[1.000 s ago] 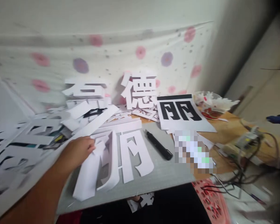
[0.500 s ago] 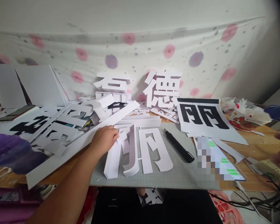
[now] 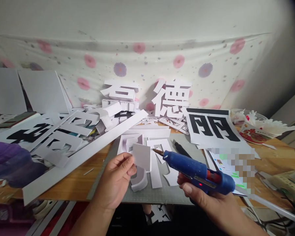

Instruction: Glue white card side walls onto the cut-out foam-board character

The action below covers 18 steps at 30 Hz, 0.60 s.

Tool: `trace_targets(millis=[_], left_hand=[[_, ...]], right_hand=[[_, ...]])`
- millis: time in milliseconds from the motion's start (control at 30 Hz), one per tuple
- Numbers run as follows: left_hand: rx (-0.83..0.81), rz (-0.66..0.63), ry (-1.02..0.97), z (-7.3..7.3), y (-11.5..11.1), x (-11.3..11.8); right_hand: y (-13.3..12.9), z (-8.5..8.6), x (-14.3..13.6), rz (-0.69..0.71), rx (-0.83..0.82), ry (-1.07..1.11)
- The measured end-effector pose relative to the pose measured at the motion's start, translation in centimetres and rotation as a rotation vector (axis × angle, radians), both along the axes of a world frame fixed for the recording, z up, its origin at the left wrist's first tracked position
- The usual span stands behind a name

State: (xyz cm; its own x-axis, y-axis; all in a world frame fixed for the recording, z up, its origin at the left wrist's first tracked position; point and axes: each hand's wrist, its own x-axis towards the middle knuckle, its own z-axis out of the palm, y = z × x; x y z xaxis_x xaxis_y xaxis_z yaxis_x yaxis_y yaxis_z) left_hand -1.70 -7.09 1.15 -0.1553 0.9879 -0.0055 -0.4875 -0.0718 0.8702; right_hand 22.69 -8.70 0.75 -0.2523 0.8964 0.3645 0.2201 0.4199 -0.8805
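Pinched between the thumb and fingers of my left hand (image 3: pixel 120 178) is a small white foam board piece (image 3: pixel 142 158), held upright above the mat. My right hand (image 3: pixel 206 200) is wrapped round a blue glue gun (image 3: pixel 199 172) with a red light lit on its side. Its nozzle points left, close to the right edge of the foam piece; whether they touch I cannot tell. Beneath them a white foam character (image 3: pixel 155 177) lies on the grey cutting mat (image 3: pixel 108 186), partly with raised side walls and partly hidden by my hands and the glue gun.
Behind the glue gun lies a black cutter (image 3: pixel 181 149). A printed sheet (image 3: pixel 191 139) and a bowl (image 3: pixel 254 132) are at right. A long white strip (image 3: pixel 88 150) slants across the left, near cut foam letters (image 3: pixel 75 123). Two finished characters (image 3: pixel 173 98) stand at the back.
My right hand has come in from the right edge with the glue gun. My left hand has lifted the small foam piece off the character and moved nearer to me.
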Motion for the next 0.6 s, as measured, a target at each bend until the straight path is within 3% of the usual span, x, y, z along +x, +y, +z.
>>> trace_targets(millis=[133, 400, 600], left_hand=[[-0.025, -0.028, -0.063, -0.1, 0.0, 0.1], [-0.055, -0.056, -0.059, -1.1, 0.2, 0.3], [-0.051, -0.065, -0.087, -1.3, 0.3, 0.3]], right_hand=[[0.3, 0.0, 0.0, -0.058, 0.064, -0.012], [0.4, 1.3, -0.5, 0.024, 0.151, -0.096], [0.4, 1.1, -0.3, -0.037, 0.216, -0.151]])
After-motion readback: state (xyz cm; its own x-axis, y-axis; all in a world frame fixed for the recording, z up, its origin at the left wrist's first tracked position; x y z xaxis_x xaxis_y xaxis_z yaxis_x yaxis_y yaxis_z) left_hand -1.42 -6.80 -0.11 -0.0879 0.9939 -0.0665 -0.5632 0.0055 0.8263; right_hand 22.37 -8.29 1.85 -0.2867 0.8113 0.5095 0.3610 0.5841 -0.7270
